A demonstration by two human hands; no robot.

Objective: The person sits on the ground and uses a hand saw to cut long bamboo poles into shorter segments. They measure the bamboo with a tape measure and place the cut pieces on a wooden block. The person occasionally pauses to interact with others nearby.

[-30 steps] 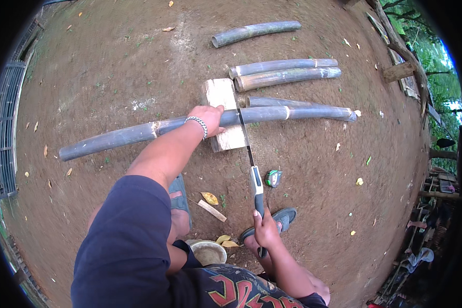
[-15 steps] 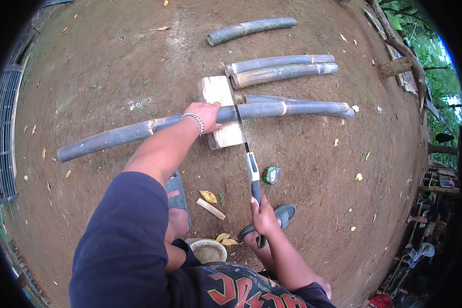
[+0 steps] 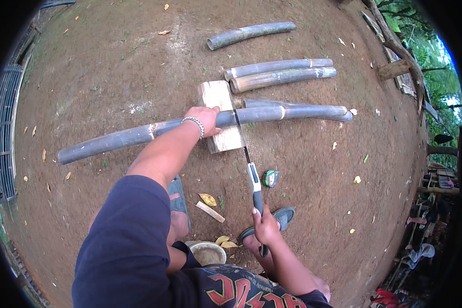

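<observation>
A long bamboo pole (image 3: pixel 123 137) lies crosswise over a pale wooden block (image 3: pixel 215 95) on the dirt. My left hand (image 3: pixel 204 120), with a chain bracelet at the wrist, is wrapped over the pole where it crosses the block, gripping it. In my right hand (image 3: pixel 267 227) is the dark handle of a handsaw (image 3: pixel 254 177). Its thin blade reaches away from me across the pole, just right of the block and my left hand. How deep the blade sits in the bamboo I cannot tell.
Beyond lie several shorter bamboo pieces (image 3: pixel 251 34). A green and black tape measure (image 3: pixel 270 178) rests right of the saw. Near my sandalled feet are a small wood strip (image 3: pixel 210 211), dry leaves and a round pale bucket (image 3: pixel 222 251). A bamboo fence (image 3: pixel 0 133) stands far left.
The saw and my right hand have shifted slightly toward me. My left hand keeps its hold on the bamboo pole, and the whole view has dipped a little.
</observation>
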